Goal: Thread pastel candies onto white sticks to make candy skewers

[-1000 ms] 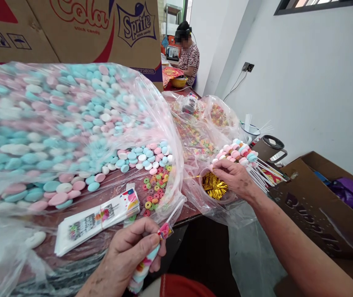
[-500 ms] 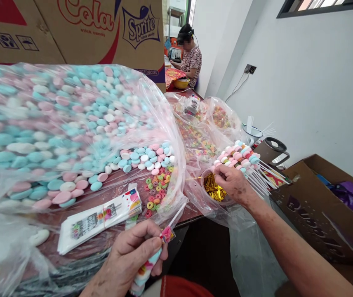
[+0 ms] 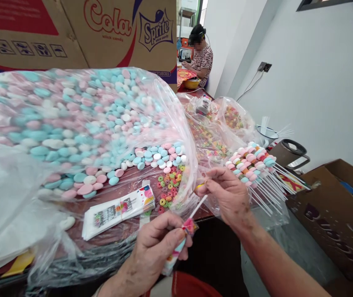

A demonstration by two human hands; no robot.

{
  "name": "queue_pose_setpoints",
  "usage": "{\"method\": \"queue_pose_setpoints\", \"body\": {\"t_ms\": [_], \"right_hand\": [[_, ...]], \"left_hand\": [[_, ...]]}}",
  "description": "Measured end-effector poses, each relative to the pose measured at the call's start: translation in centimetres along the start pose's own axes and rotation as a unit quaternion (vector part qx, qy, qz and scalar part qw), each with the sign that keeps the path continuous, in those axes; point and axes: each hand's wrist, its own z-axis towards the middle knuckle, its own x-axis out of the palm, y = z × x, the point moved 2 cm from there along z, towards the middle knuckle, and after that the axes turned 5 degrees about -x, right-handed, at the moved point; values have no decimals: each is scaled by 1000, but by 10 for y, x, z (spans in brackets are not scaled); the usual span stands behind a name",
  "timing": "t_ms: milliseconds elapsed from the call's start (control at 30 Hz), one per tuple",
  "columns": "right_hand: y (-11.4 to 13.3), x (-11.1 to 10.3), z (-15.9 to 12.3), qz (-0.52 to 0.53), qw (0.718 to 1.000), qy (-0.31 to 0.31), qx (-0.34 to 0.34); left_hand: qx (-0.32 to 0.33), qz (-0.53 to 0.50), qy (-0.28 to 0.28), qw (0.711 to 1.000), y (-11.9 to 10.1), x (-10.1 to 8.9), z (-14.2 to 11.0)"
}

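Wrapped in a printed clear bag, a marshmallow candy stick (image 3: 174, 256) is gripped in my left hand (image 3: 156, 245), its bag mouth gathered and pinched round the white stick (image 3: 198, 207). My right hand (image 3: 230, 196) pinches a gold twist tie (image 3: 200, 188) between thumb and fingertips, above and right of that stick and apart from it. Behind my right hand the tub of gold ties is hidden. A pile of candy skewers (image 3: 252, 163) lies just beyond that hand. To the left of my hands is a banded stack of printed bags (image 3: 119, 211).
A large clear bag of pastel candies (image 3: 102, 119) covers the left of the table, with loose ring candies (image 3: 168, 187) nearby. A mug (image 3: 290, 154) and open carton (image 3: 321, 231) stand right. Another person (image 3: 201, 57) sits at the back.
My right hand has come up and left from the tub with a gold twist tie in its fingers. My left hand still holds the wrapped candy stick. The camera view has shifted left.
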Motion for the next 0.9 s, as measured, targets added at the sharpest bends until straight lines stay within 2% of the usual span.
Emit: {"method": "queue_pose_setpoints", "body": {"t_ms": [100, 233, 367, 533, 667, 733, 800, 833, 900], "right_hand": [[-14, 34, -22, 80, 995, -9, 54], [-24, 55, -39, 139, 985, 19, 105], [-23, 59, -47, 162, 973, 98, 128], [-23, 57, -48, 150, 976, 101, 122], [-24, 54, -48, 80, 983, 125, 108], [-23, 52, -47, -30, 987, 155, 43], [-20, 51, -45, -194, 963, 165, -87], [-19, 51, -45, -278, 934, 159, -159], [-17, 51, -43, -411, 854, 148, -282]], "left_hand": [[17, 11, -17, 1000, -2, 5, 2], [32, 0, -72, 997, -3, -1, 4], [67, -7, -106, 992, -2, -8, 6], [77, -34, -149, 985, 0, -8, 9], [70, -2, -178, 982, -1, -12, 10], [58, 1, -196, 979, 0, -15, 12], [40, 9, -214, 976, 0, -17, 15], [32, 17, -220, 975, 0, -18, 18], [22, 27, -221, 975, -2, -17, 23]]}}
